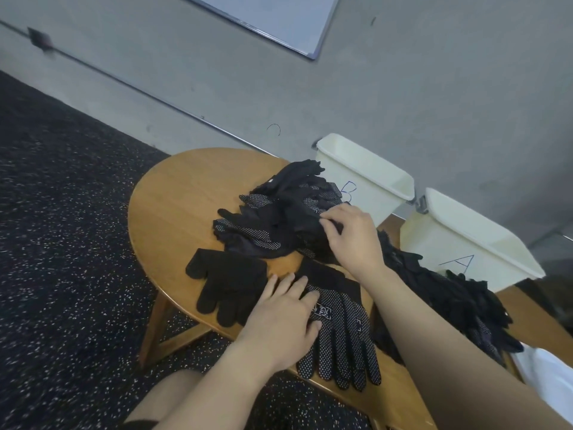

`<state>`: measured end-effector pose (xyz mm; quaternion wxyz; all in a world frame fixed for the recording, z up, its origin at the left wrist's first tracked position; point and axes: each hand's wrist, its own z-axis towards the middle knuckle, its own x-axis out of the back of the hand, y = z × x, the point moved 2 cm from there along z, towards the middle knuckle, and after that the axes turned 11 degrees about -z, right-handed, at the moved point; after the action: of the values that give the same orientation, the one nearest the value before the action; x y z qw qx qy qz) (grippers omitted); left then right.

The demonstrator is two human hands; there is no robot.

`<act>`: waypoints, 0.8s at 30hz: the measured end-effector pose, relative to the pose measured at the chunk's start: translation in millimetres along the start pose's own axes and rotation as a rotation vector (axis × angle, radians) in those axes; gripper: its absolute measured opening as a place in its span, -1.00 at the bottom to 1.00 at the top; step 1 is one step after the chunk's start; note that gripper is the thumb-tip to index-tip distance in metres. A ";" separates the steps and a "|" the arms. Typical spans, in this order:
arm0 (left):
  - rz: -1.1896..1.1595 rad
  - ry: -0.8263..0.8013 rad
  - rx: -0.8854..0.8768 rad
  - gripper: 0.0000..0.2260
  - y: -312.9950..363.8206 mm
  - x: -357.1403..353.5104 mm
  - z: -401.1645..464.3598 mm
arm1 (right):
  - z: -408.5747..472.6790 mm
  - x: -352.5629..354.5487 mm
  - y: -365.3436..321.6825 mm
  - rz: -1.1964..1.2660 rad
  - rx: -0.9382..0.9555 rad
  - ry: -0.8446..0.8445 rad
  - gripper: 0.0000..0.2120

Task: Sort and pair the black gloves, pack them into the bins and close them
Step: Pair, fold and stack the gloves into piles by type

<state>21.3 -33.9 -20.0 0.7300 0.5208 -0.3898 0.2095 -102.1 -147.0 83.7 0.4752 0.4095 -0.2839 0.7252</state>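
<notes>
A heap of black gloves (279,212), some with white dots, lies in the middle of the round wooden table (173,206). My right hand (353,237) reaches into the heap, its fingers curled and pinching a glove there. My left hand (288,318) rests flat on a dotted black glove (344,336) near the table's front edge. A plain black glove (229,283) lies flat to its left. More black gloves (449,299) are piled at the right. Two cream bins stand behind: bin B (369,178) and bin A (465,243), both without lids on.
The table stands on a dark speckled floor (62,243) next to a grey wall. A whiteboard (273,20) hangs on the wall above. Something white (548,373) lies at the lower right edge. My knee (167,395) shows below the table's front.
</notes>
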 end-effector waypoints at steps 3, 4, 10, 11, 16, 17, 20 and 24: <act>-0.003 0.010 0.004 -0.47 -0.1 -0.3 -0.8 | 9.4 21.1 1.3 0.166 -0.085 0.063 -0.89; -0.005 0.015 0.005 -0.47 -0.2 -0.5 -1.1 | 12.6 29.6 1.4 0.218 -0.118 0.087 -0.90; -0.036 0.090 0.013 -0.50 0.9 1.6 -3.3 | 28.1 87.8 4.1 0.595 -0.288 0.138 -0.88; -0.058 0.120 0.010 -0.51 2.2 3.9 -3.4 | 25.7 95.8 6.7 0.641 -0.301 0.132 -0.88; -0.326 0.311 -0.023 -0.56 16.9 18.3 -8.1 | -9.2 119.2 24.0 0.762 -0.366 0.094 -0.88; -0.390 0.355 -0.017 -0.59 19.1 20.5 -9.4 | -17.6 120.1 29.2 0.760 -0.369 0.084 -0.89; -0.472 0.460 0.014 -0.66 23.9 24.5 -11.1 | -42.4 118.4 45.5 0.802 -0.391 0.056 -0.90; -0.465 0.409 -0.008 -0.69 31.1 20.1 -8.0 | -76.7 117.0 61.9 0.833 -0.452 0.012 -0.88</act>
<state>14.2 -17.0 13.1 0.8238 0.5401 -0.1060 0.1355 -208.9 -56.1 144.7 0.2228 0.1429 -0.5719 0.7765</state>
